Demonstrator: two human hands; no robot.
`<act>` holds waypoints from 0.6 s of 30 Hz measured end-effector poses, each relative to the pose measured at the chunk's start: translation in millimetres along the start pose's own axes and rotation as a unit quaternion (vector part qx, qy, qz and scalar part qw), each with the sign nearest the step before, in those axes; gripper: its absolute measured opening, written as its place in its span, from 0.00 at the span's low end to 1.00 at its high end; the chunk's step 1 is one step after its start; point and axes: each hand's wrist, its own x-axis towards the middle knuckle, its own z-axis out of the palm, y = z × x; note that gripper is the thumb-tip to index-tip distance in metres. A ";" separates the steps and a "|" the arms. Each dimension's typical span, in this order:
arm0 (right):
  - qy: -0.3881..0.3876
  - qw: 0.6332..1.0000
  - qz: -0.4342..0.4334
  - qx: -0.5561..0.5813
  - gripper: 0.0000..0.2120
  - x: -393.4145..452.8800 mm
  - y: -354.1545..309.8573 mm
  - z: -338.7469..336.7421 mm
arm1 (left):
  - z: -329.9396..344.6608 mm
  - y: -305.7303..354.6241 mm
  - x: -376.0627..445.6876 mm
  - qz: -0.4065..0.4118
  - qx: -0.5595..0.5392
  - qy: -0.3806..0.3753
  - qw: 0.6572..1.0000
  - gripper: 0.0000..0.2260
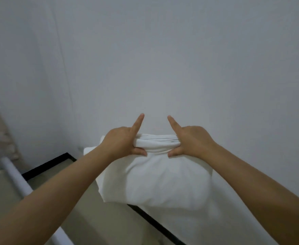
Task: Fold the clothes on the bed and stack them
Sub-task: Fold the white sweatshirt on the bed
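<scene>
White cloth, a folded garment [154,177], hangs in the air between the two hands and below them, its top edge bunched into a thick roll of layers. I see the left hand [122,143] gripping the left end of that roll: thumb underneath, curled fingers behind, index finger sticking straight up and clear of the fabric. Right hand [191,142] mirrors it on the right end, thumb pinching from below, index finger pointing up and slightly inward. Both hands sit close together, with only the short rolled edge between them. The garment bulges out under the hands and a corner of it pokes out behind the left wrist. Both forearms are bare and reach in from the lower corners.

Behind the hands, plain grey-white wall [162,59] fills most of the view. Below the left arm I see beige floor [71,200] with a black skirting strip [46,165] running along the wall base. Far left of the left arm, a white pipe [14,175] runs diagonally, with something pinkish and blurred above it; can't tell what. Bed not in view.
</scene>
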 end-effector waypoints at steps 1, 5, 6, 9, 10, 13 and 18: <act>0.003 1.000 -0.025 0.010 0.53 28.1 8.2 11.7 | 8.9 -11.9 11.9 -0.029 0.014 -0.008 0.999 0.47; 0.015 0.989 -0.142 0.036 0.51 138.1 7.9 44.5 | 34.4 -63.4 32.8 -0.174 0.045 -0.036 0.983 0.49; 0.021 0.984 -0.174 0.043 0.50 161.7 -1.4 51.2 | 38.1 -76.2 29.8 -0.208 0.053 -0.045 0.976 0.49; 0.025 0.961 -0.267 0.069 0.48 220.8 -44.0 74.8 | 43.5 -115.2 8.1 -0.304 0.093 -0.062 0.946 0.48; 0.026 0.952 -0.292 0.083 0.47 237.3 -60.7 84.8 | 44.9 -129.0 -0.7 -0.331 0.110 -0.065 0.935 0.48; 0.021 0.930 -0.346 0.124 0.46 286.1 -113.8 107.3 | 40.6 -175.0 -19.5 -0.396 0.147 -0.085 0.902 0.48; -0.003 0.899 -0.407 0.160 0.47 377.0 -204.8 112.2 | 23.3 -266.0 -31.0 -0.475 0.176 -0.097 0.857 0.50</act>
